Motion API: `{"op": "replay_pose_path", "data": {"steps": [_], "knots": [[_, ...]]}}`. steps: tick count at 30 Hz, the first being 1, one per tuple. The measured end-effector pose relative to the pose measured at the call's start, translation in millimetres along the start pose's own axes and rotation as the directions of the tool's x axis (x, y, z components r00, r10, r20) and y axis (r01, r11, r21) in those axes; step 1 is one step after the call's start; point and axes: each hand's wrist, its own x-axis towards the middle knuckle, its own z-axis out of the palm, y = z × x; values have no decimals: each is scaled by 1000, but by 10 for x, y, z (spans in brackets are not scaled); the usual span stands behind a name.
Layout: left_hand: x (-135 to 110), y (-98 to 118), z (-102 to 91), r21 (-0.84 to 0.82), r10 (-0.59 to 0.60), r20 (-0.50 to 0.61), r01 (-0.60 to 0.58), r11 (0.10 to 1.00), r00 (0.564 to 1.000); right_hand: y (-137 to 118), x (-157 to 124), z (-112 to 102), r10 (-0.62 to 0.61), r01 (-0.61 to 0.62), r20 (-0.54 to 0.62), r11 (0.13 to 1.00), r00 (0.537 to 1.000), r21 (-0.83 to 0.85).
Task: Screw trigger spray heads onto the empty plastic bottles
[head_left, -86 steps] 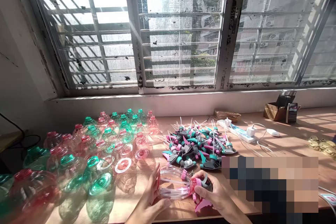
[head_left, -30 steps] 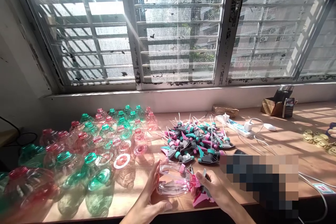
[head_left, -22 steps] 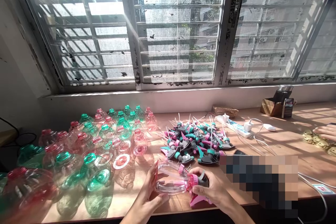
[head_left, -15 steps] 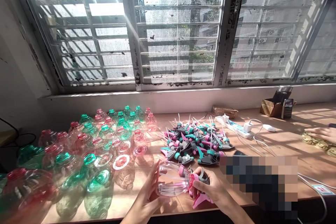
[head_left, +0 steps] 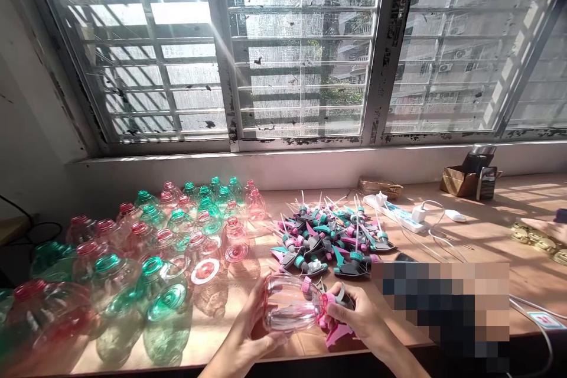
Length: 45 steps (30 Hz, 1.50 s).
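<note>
A clear pinkish spray bottle (head_left: 290, 310) lies on its side in the air near the front edge of the table. My left hand (head_left: 248, 331) wraps around its base end, fingers on the far side and thumb below. At the neck, my right hand (head_left: 359, 318) grips a pink and grey trigger spray head (head_left: 339, 333) that sits against the bottle's mouth. Whether the threads are fully engaged cannot be seen. Just beyond both hands is a heap of trigger spray heads (head_left: 328, 230) in pink, teal and grey, many with their dip tubes sticking up.
Several open green and red-tinted bottles (head_left: 153, 286) stand across the left of the table. A white power strip (head_left: 394, 214) with cords runs behind the heap. Further right are a cardboard box (head_left: 458, 180), a phone (head_left: 487, 183) and another person's hand (head_left: 543, 225) by gold-coloured items.
The bottle and spray head stay nearly in place between my hands, with only slight shifts of the fingers. At the right edge, the other person's hand has moved a little.
</note>
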Motion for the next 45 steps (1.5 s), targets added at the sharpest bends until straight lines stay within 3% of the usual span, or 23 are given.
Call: {"op": "replay_pose_path", "data": {"steps": [3, 7, 12, 15, 17, 19, 22, 23, 26, 28, 29, 32, 36, 40, 45], "knots": [[-18, -21, 59, -34, -38, 2, 38, 999, 999, -45, -33, 10, -12, 12, -55, 1000, 998, -6], [-25, -106, 116, 1, -90, -76, 90, 996, 993, -82, -70, 42, 12, -12, -125, 1000, 992, 7], [-34, -153, 189, 217, 85, -170, -47, 975, 982, -58, -100, 48, 7, -21, -212, 998, 977, -65], [-46, -96, 228, 131, 81, -118, -65, 989, 990, -97, -114, -9, 18, -35, -190, 996, 982, -85], [-34, -35, 235, 60, 49, -143, -41, 997, 988, -203, -116, -43, -36, 21, -157, 995, 987, -94], [-1, 11, 211, 91, 36, -209, -17, 996, 977, -402, -97, -34, -147, 121, -191, 983, 971, -140], [69, -13, 121, 166, 49, -188, -18, 986, 981, -870, 39, 88, -286, 178, -200, 884, 937, -432], [92, -46, 85, 161, 42, -160, -16, 987, 986, -1054, 134, 147, -324, 184, -149, 796, 934, -577], [145, -159, 0, 84, 22, -160, -8, 996, 987, -1585, 630, 310, -537, 288, -16, 477, 844, -830], [159, -195, -20, 53, 34, -209, -23, 998, 977, -1846, 1125, 370, -610, 179, -30, 280, 792, -943], [159, -192, -22, 53, 45, -219, -34, 998, 975, -1932, 1403, 385, -613, 119, -66, 256, 787, -959], [136, -126, -21, 44, 34, -182, -26, 999, 983, -2006, 2246, 393, -577, 2, -155, 261, 802, -965], [120, -55, -58, -79, -22, -242, 3, 997, 970, -1768, 3113, 420, -464, -131, -276, 320, 842, -938], [133, -91, -82, -71, 17, -308, -41, 997, 951, -1403, 3602, 514, -372, -169, -305, 355, 877, -919], [119, -109, -35, -89, -42, -295, 17, 996, 955, -1095, 3912, 600, -340, -138, -288, 403, 895, -905]]}}
